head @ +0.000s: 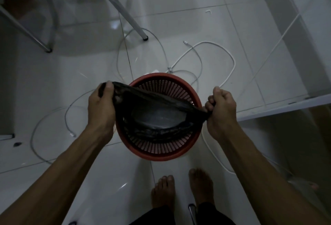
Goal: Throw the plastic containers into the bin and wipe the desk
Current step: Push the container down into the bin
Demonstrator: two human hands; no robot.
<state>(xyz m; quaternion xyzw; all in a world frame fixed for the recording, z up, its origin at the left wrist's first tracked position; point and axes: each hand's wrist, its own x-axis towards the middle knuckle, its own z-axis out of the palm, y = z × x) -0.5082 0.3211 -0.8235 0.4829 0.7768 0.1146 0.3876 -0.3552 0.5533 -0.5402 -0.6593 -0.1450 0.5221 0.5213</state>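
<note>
Bag's contents — indistinct

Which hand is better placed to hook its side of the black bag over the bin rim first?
Probably the right hand: it grips the bag just outside the bin rim. The left hand holds its end farther from the rim.

Both bare forearms reach forward toward twelve o'clock. The left hand at nine o'clock and right hand at three o'clock are clenched, fingers pinching.
</note>
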